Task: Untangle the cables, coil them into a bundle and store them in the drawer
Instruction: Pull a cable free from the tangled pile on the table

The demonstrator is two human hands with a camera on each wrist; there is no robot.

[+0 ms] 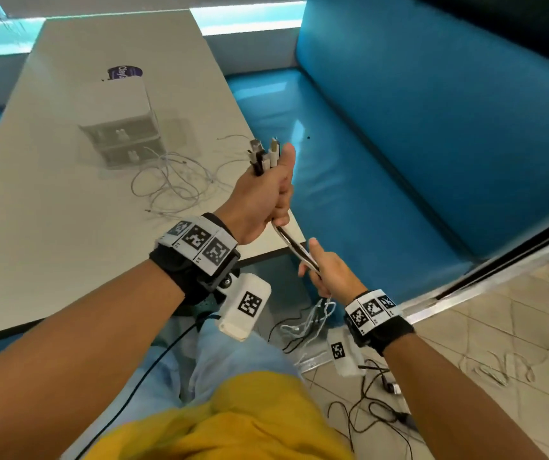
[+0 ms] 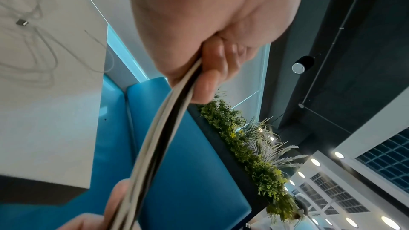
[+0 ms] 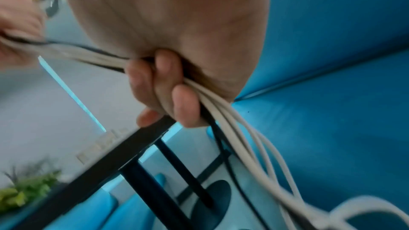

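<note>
Fingers [image 2: 207, 86] of the left hand [image 1: 263, 197] were curled tight round a bunch of cables [image 1: 294, 249], thumb lying up along the plugs [image 1: 265, 154] that stuck out of the top of the fist. The bunch mixed white and black cords; the plugs were white, black and metal-tipped. The fist was raised over the near right corner of the worktop [image 1: 50, 210].

Below it, the right hand [image 1: 328, 272] gripped the same bunch just off the worktop's near right corner, its fingers [image 3: 168, 90] wrapped round the cords with the index finger pointing up along them. Between the two hands the cords ran taut and straight, side by side. Under the right hand they hung loose, spreading into white and black loops toward the floor [image 1: 499, 327].

More white cables [image 1: 173, 180] lay in a loose tangle on the worktop, toward its right edge, just in front of a small white drawer unit [image 1: 118, 124]. That unit stood near the middle of the worktop, showing two clear-fronted drawers, both closed. A blue bench [image 1: 399, 144] ran along the worktop's right side.
</note>
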